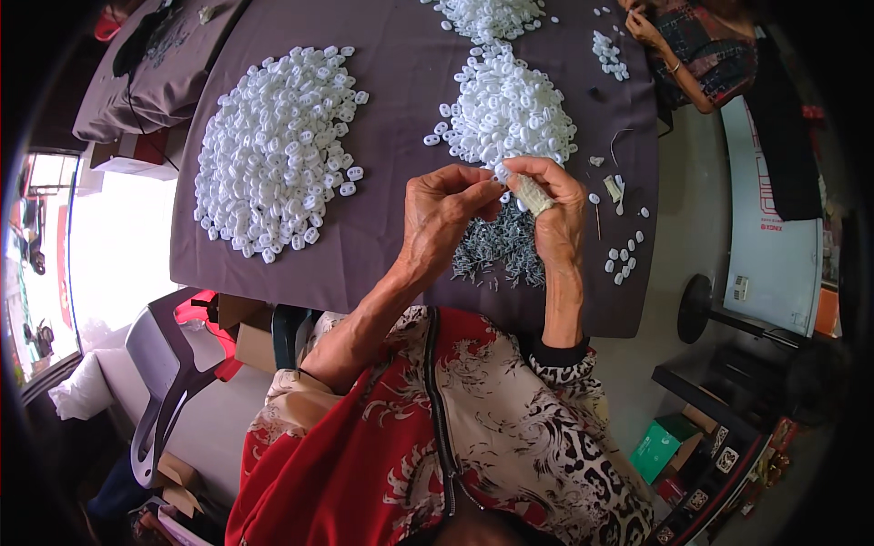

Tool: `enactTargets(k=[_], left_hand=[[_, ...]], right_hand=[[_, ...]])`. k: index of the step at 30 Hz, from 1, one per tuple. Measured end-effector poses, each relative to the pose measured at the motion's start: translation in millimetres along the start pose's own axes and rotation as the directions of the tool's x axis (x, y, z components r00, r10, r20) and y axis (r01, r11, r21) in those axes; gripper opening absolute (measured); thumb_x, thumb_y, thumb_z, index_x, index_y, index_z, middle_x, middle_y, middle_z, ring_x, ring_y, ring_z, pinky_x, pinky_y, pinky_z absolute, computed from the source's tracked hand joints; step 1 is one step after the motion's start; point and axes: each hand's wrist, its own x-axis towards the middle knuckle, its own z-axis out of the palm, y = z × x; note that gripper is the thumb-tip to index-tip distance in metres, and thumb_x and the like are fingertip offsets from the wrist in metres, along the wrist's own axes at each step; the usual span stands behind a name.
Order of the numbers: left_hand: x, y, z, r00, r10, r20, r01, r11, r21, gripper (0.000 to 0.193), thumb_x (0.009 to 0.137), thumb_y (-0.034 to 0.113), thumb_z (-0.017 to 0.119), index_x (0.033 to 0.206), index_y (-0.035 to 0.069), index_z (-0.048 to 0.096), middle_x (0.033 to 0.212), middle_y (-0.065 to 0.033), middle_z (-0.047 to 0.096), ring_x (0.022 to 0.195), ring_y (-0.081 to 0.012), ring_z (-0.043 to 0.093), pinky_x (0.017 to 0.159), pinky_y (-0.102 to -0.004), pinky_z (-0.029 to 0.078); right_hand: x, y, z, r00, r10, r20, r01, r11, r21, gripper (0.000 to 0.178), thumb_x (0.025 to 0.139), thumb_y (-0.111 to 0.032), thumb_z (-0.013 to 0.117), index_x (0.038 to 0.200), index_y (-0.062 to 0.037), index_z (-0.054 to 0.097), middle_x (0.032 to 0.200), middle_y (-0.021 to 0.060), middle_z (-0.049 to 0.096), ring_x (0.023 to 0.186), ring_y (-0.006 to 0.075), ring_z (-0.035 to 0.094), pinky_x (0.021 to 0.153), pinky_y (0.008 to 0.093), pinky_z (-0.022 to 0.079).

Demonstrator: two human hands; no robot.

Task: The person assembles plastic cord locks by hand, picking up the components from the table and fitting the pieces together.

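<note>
My two hands meet above the table, between a white pile and a grey one. A small white oval plastic piece sits between the fingertips. My right hand is closed on it, with a cream-coloured wrapping at its thumb. My left hand pinches against the same spot; anything small in its fingertips is hidden. Just beyond lies a heap of white oval pieces with dark holes. Below the hands is a pile of small grey screws or pins, partly covered by the right hand.
A larger heap of white pieces covers the left of the brown-clothed table. At the right edge lie several loose pieces, a thin stick and a cream scrap. Another person's arm reaches in at the far right.
</note>
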Motion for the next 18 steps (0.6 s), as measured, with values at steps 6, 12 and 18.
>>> enactTargets(k=[6, 12, 18], left_hand=[[-1, 1, 0, 1.0, -0.007, -0.013, 0.007, 1.0, -0.029, 0.014, 0.077, 0.006, 0.063, 0.083, -0.006, 0.061, 0.068, -0.0081, 0.061, 0.06, -0.0111, 0.056, 0.058, -0.0221, 0.046], [-1, 0, 3, 0.999, -0.002, -0.034, 0.0, 0.999, -0.04, 0.014, 0.077, 0.006, 0.063, 0.084, -0.006, 0.061, 0.068, -0.0081, 0.061, 0.06, -0.0113, 0.057, 0.058, -0.0222, 0.046], [-2, 0, 5, 1.0, -0.012, -0.014, 0.011, 0.998, -0.058, 0.013, 0.077, 0.005, 0.062, 0.084, -0.006, 0.061, 0.068, -0.008, 0.061, 0.06, -0.0112, 0.057, 0.058, -0.022, 0.046]], right_hand=[[-1, -7, 1, 0.999, -0.045, 0.022, 0.048, 0.986, -0.162, 0.014, 0.077, -0.001, 0.059, 0.09, -0.001, 0.064, 0.082, 0.0016, 0.063, 0.075, 0.0073, 0.056, 0.069, 0.0203, 0.044], [-4, -7, 1, 0.999, -0.044, -0.015, 0.041, 0.988, -0.148, 0.015, 0.077, 0.0, 0.059, 0.091, -0.0005, 0.064, 0.082, 0.0021, 0.062, 0.075, 0.0078, 0.056, 0.071, 0.0206, 0.044], [-3, 4, -1, 0.998, 0.016, -0.064, -0.013, 0.999, 0.052, 0.014, 0.077, 0.0, 0.059, 0.09, -0.0001, 0.063, 0.078, 0.0023, 0.062, 0.072, 0.0071, 0.055, 0.068, 0.0197, 0.043]])
